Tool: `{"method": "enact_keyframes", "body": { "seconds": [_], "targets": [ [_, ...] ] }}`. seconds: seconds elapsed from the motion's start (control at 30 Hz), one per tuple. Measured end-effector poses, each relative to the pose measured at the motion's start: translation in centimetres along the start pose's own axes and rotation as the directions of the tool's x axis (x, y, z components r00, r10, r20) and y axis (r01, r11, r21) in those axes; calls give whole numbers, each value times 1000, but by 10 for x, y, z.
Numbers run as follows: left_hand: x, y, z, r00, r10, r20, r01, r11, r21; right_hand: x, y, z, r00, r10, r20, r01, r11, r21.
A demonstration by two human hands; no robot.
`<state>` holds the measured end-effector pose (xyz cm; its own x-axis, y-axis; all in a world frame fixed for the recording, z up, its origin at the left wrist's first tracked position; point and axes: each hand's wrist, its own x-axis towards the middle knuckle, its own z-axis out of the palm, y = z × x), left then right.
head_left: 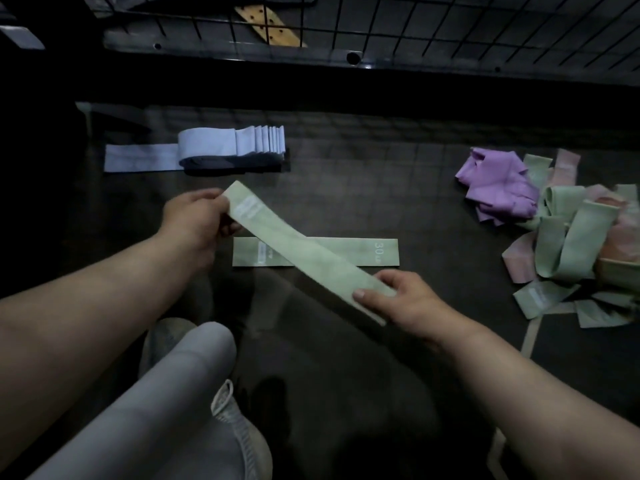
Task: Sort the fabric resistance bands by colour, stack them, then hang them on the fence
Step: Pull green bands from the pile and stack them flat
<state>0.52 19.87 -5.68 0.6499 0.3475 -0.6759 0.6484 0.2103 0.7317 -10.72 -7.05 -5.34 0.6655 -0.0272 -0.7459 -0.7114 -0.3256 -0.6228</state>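
Fingers (375,294) of the right hand (405,303) are pinching the near end of a green band (311,261), while the left hand (197,220) is gripping its far end, stretching it diagonally above a flat green band (360,252) on the dark floor (346,375). An unsorted pile (568,230) is running off the right edge.

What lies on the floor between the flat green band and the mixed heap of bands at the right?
Nothing: in the head view, the dark floor is bare between flat green band and heap.
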Motion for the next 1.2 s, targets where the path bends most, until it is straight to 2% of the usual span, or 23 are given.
{"method": "enact_keyframes", "body": {
  "seconds": [0.13, 0.23, 0.37, 0.57, 0.73, 0.87, 1.07, 1.2],
  "targets": [
    [0, -29, -8, 988, -156, -1, 156, 987, 51, 29, 6, -24, 969, 74, -237, -37, 987, 158],
    [-2, -37, -8, 985, -163, -55, 167, 982, 90, 49, 3, -32, 945, 143, -294, -68, 965, 252],
    [1, -43, -9, 983, -168, -67, 176, 973, 146, 65, 4, -30, 934, 150, -324, -90, 977, 194],
    [8, -55, -11, 986, -161, -51, 169, 921, 351, 77, 15, -22, 888, 160, -430, -139, 987, 78],
    [13, -57, -16, 998, -55, -31, 63, 879, 472, 82, 15, -23, 853, -5, -523, -145, 959, -245],
    [14, -56, -17, 1000, 5, -20, 5, 876, 483, 80, 13, -24, 829, -21, -559, -128, 966, -226],
    [17, -60, -17, 998, 38, -40, -7, 808, 589, 81, 16, -26, 826, -2, -563, -176, 948, -263],
    [22, -62, -19, 997, 61, -47, -16, 757, 654, 83, 18, -25, 814, 32, -580, -185, 961, -206]
  ]
}}
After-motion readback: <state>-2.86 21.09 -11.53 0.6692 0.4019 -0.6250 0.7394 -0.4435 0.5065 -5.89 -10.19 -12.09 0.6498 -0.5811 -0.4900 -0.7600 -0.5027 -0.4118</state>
